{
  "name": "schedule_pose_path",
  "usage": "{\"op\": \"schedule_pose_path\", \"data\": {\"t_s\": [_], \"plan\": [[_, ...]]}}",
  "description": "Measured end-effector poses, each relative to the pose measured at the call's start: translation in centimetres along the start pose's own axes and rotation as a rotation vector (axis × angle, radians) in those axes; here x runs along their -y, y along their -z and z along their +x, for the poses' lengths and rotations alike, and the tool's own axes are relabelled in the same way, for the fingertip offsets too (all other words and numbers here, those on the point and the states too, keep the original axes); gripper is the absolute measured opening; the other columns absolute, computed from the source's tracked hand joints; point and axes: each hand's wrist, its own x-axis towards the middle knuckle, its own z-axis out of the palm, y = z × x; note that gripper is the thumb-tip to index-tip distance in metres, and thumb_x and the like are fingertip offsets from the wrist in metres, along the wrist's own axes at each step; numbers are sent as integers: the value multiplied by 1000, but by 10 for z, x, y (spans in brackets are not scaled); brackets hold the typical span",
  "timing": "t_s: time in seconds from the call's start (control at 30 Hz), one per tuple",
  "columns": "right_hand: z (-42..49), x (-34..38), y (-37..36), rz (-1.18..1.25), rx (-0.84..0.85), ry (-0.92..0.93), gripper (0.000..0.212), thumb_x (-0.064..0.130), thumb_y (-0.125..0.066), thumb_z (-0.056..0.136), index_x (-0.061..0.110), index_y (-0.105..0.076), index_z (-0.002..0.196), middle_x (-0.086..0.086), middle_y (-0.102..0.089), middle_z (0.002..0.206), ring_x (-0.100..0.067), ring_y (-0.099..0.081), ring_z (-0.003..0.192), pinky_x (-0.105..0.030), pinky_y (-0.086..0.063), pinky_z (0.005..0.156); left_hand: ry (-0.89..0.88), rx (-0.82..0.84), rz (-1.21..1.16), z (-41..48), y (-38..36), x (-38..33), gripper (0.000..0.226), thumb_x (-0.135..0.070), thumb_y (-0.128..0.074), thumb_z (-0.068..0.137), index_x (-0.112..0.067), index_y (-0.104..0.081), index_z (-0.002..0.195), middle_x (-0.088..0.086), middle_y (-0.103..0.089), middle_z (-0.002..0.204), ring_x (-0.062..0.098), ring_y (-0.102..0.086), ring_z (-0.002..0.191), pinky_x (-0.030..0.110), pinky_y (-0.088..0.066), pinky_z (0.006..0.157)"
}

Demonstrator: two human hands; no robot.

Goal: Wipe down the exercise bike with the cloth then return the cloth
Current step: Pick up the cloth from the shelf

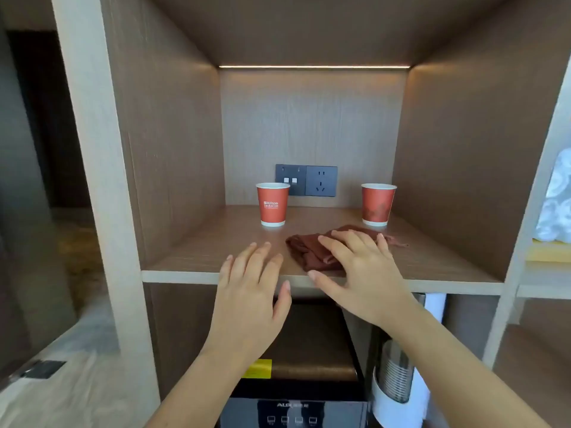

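Cloth (309,256) on wooden shelf (185,257); left hand (250,291) spread flat, right hand (361,273) flat on cloth.

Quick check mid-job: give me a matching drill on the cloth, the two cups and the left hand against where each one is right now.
Things:
1. cloth
2. logo cup
3. second cup
4. left hand

Places:
A. nearest the right side wall
B. over the front edge of the shelf, left of the cloth
C. under the right hand
D. in front of the switch panel

Pairs: 1-C, 2-D, 3-A, 4-B
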Motion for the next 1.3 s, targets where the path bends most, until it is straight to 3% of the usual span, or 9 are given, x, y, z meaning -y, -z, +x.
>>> {"op": "schedule_pose_path", "data": {"t_s": [0.17,0.37,0.53,0.63,0.73,0.8,1.1,1.2,1.3], "plan": [[10,-6,-3,42,96,56,65,64,-40,82,33,-33,139,6,-34,147,-14,-25,137,-48,-17,115,-15,-3,-39,2,-13,6,45,-34,-35,85,-9,-65,109,11,-62,119,29,-56,113,49,-37,96],[1,-9,1,58,28,153,59,54,-51,84,29,-41,136,6,-47,134,-14,-39,124,-39,-30,108,-28,-56,-43,0,-25,9,43,-35,-37,86,-11,-65,108,8,-63,118,25,-58,110,43,-36,97],[-9,-4,-2,23,-108,227,48,43,-59,82,22,-57,124,-3,-61,111,-21,-55,104,-46,-43,97,-41,-86,-69,0,-32,13,41,-34,-39,86,-13,-64,110,5,-64,117,22,-59,107,39,-35,96],[8,-15,18,90,38,299,54,53,-57,80,30,-52,128,3,-56,113,-12,-48,108,-47,-31,106,-38,-72,-75,-1,-32,14,41,-34,-40,85,-13,-64,110,4,-64,115,20,-59,104,39,-37,96],[25,-28,29,135,259,316,61,61,-48,78,40,-37,134,12,-33,146,-8,-20,138,-49,-13,115,-36,-82,-67,-2,-32,14,40,-34,-40,85,-13,-65,109,4,-66,112,20,-60,103,38,-37,96],[24,-26,22,149,344,269,66,67,-38,75,45,-29,136,21,-21,150,-5,-10,141,-48,-9,116,-34,-101,-79,-2,-33,14,40,-34,-39,85,-13,-65,108,4,-66,111,21,-60,103,38,-37,96],[12,33,-6,-170,57,-38,60,63,-28,87,32,-36,137,3,-41,144,-24,-37,131,-48,-32,106,-8,-132,-86,-3,-32,10,39,-30,-40,85,-8,-66,104,8,-68,107,24,-62,100,42,-39,94],[24,20,14,-145,259,51,65,68,-33,82,34,-32,138,1,-43,139,-27,-39,124,-49,-33,103,-20,-117,-80,-3,-30,11,40,-30,-39,85,-8,-66,104,8,-68,107,24,-63,99,42,-41,93],[45,-6,39,85,484,172,64,72,-40,74,55,-25,133,13,-28,147,-17,-19,138,-53,-4,114,-18,-123,-86,-3,-29,11,40,-30,-38,84,-7,-66,102,8,-68,105,24,-63,98,43,-43,92]]}}
